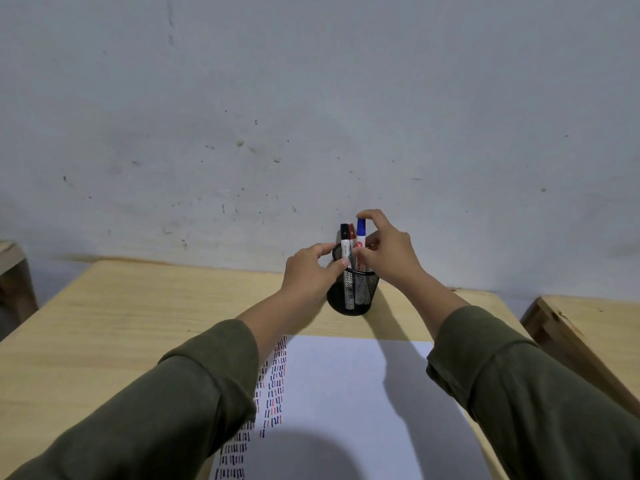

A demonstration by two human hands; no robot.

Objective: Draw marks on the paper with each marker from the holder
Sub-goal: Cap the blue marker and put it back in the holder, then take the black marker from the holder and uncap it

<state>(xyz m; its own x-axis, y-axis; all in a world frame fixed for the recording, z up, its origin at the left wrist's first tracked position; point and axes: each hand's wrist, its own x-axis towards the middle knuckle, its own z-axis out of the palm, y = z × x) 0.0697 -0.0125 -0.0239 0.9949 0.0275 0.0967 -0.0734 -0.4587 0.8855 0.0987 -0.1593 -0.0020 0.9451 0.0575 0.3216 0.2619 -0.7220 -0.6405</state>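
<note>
A black mesh holder (356, 292) stands on the wooden table near the wall. Three markers stick up from it: a black-capped marker (345, 239), a red-capped marker (352, 233) and a blue-capped marker (361, 232). My right hand (388, 247) is closed around the blue-capped marker, forefinger over its cap and thumb on its barrel. My left hand (311, 268) grips the holder's left rim, thumb touching the black-capped marker's barrel. The white paper (346, 393) lies in front of the holder, with columns of short black, red and blue marks (273, 386) along its left side, partly hidden by my left sleeve.
The light wooden table (121, 323) meets a grey wall (311, 116) right behind the holder. Another wooden piece of furniture (588, 327) stands at the right, and a wooden edge (14, 268) shows at the far left. My shadow falls over the paper's lower part.
</note>
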